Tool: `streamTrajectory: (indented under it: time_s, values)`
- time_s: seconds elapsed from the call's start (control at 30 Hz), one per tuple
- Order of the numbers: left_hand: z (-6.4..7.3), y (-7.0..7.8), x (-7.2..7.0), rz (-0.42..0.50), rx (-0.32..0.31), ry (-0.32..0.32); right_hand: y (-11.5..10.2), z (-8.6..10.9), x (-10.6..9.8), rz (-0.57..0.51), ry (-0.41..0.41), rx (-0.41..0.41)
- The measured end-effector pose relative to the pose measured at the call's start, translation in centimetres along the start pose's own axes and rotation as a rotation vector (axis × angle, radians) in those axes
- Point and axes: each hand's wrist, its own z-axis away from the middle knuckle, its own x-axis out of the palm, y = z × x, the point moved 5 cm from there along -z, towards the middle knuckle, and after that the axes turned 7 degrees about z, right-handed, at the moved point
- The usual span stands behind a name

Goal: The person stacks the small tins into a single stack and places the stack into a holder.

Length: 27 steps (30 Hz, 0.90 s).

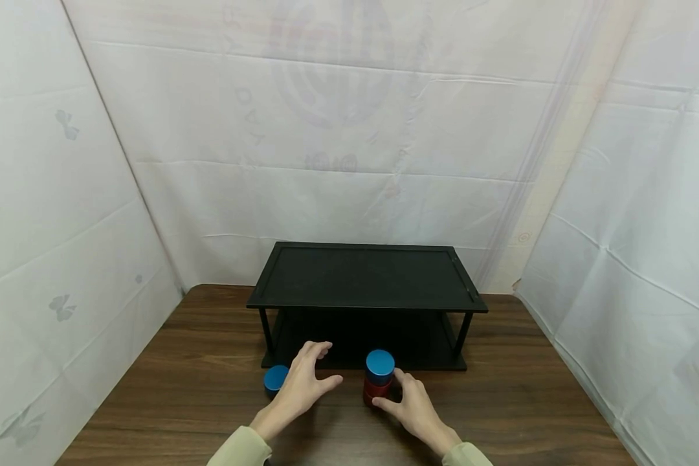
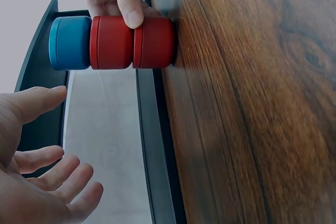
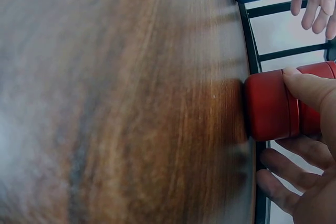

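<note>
Three small round lidded tins stand in an upright stack on the table: a blue tin (image 1: 380,364) on top, a middle red tin (image 2: 112,42) and a bottom red tin (image 3: 269,106). My right hand (image 1: 412,406) grips the stack from the right, its thumb near the seam between both red tins. To the left of the stack, my left hand (image 1: 303,387) hangs apart from it with spread, relaxed fingers and nothing in them. Another blue tin (image 1: 276,377) sits beyond the left wrist, partly hidden by that hand.
Behind the tins stands a black two-level rack (image 1: 367,277) with a flat top and thin posts. The dark wood table (image 1: 530,395) carries everything. White sheets (image 1: 338,129) hang at the back and both sides.
</note>
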Motion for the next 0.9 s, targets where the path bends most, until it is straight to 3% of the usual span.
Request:
streamTrajectory:
  time_s: [0.9]
  values:
    - [0.2,-1.4,-1.6,0.013,-0.035,0.028,0.0,0.0,0.0,-0.012,-0.018,0.004]
